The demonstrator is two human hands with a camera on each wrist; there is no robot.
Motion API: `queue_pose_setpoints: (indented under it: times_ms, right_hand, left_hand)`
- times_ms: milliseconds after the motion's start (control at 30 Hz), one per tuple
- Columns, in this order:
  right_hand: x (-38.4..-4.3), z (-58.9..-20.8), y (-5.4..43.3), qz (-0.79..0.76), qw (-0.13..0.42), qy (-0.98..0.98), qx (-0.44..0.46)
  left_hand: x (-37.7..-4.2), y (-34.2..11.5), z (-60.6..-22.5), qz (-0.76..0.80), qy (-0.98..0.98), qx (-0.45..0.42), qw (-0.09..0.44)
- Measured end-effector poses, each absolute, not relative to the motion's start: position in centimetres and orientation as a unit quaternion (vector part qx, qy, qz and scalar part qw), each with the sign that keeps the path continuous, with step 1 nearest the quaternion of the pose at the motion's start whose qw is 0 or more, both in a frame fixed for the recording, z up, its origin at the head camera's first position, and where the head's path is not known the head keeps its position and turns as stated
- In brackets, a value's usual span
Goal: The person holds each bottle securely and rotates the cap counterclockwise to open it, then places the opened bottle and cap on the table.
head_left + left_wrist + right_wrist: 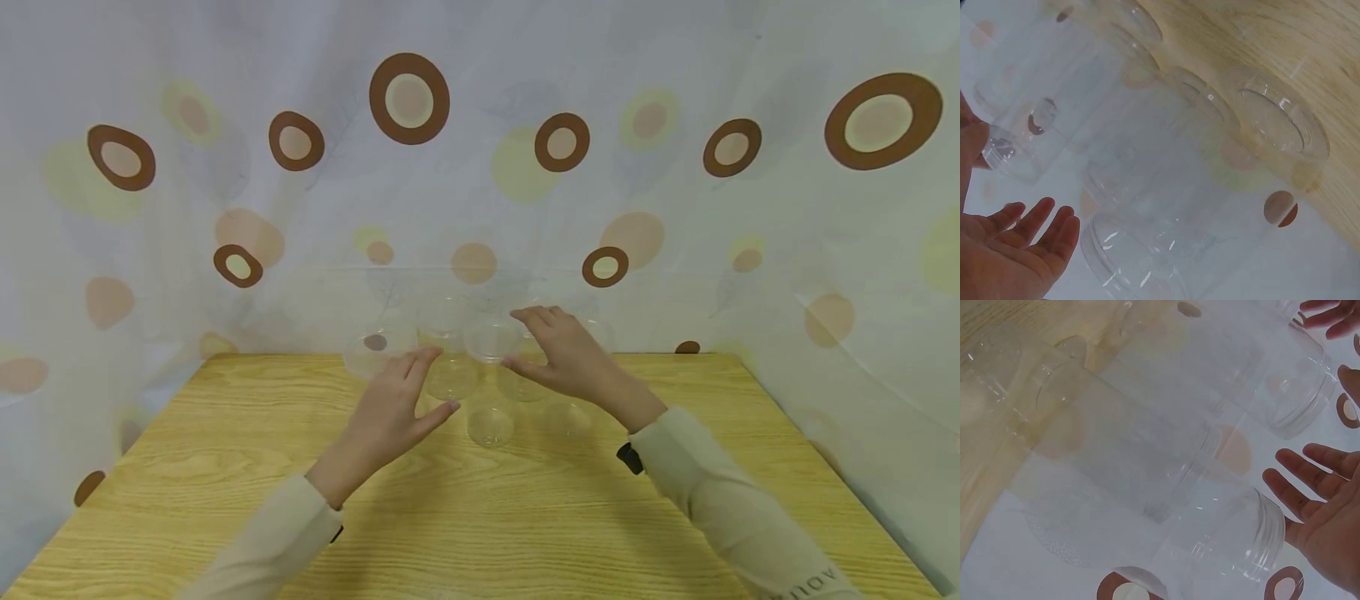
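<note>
- At the far side of the bench [487, 521]: cluster of clear jars [450, 379], upright, packed close; exact no. hard to tell, as walls show thru one another.
- Front jar [491, 387]: nearest the person, btwn the two hands; round rim up, base on the wood.
- L hand [397, 406]: fingers spread, thumb apart, grasping nothing; just beside the cluster, w/ leftmost jar [363, 357] behind it.
- R hand [577, 358]: released too, fingers extended, thumb apart, gap facing the front jar's rim. Contact unclear in head view.
- R wrist view: R hand right by a jar's ridged neck [1270, 534]; thumb mostly hidden, so can't tell if it touches.
- Handling (judgement): prob. thin rigid plastic, tho glass can't be ruled out. Light if plastic, stiff walls, slick; may scratch or crack if knocked. Tall & close-set, so a bump prob. tips the neighbours.
- Best hold, prob.: fingers & thumb round the ridged neck for grip, or both palms mid-body w/ light, even pressure.
- Behind: hanging cloth [480, 208], pale w/ brown rings & spots.
- Light sleeves [273, 533] on both arms.
</note>
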State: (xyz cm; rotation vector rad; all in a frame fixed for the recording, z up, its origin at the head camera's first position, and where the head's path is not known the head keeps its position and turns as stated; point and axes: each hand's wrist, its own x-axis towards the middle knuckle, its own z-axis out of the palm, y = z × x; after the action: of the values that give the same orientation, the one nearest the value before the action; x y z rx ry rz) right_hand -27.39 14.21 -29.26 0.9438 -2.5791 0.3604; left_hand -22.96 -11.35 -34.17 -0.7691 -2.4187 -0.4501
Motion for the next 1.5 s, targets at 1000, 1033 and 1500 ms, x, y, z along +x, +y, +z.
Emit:
queue_pose_setpoints:
  times_ms: [1000, 1033, 1500]
  right_hand:
    - [-28.0, -30.2, 12.8, 0.151, 0.145, -0.929, 0.306]
    - [-28.0, -30.2, 12.8, 0.151, 0.144, -0.929, 0.305]
    - [-27.9, -30.1, 12.7, 0.170, 0.128, -0.930, 0.300]
  left_hand:
    - [-26.3, -6.3, -38.3, -0.414, -0.888, -0.188, 0.068]
    - [-26.3, -6.2, -38.3, -0.417, -0.887, -0.188, 0.069]
    - [-26.5, -6.0, -38.4, -0.437, -0.878, -0.184, 0.067]
